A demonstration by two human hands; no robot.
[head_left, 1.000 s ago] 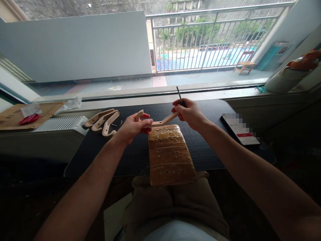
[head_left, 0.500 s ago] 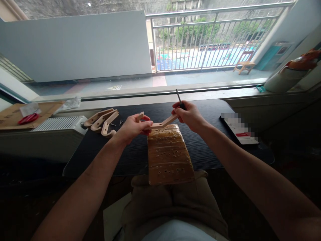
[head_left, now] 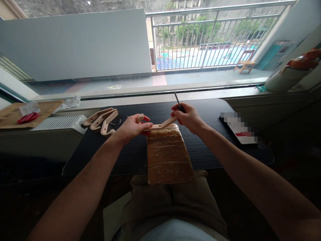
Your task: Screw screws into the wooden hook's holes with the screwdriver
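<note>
In front of me, a tape-wrapped block [head_left: 169,160] overhangs the near edge of a black table [head_left: 135,155]. Above its far end a wooden hook [head_left: 165,126] stretches between the hands, long axis left to right. The left hand [head_left: 132,129] is closed around its curled end, thumb nearer the visible hole; the right hand [head_left: 188,117] meets the straight end, fingers wrapped about a screwdriver [head_left: 178,100] pointing upward, away from the hook.

Both arms [head_left: 96,170] extend forward, fingers [head_left: 146,126] bent and seemingly pinching.
</note>
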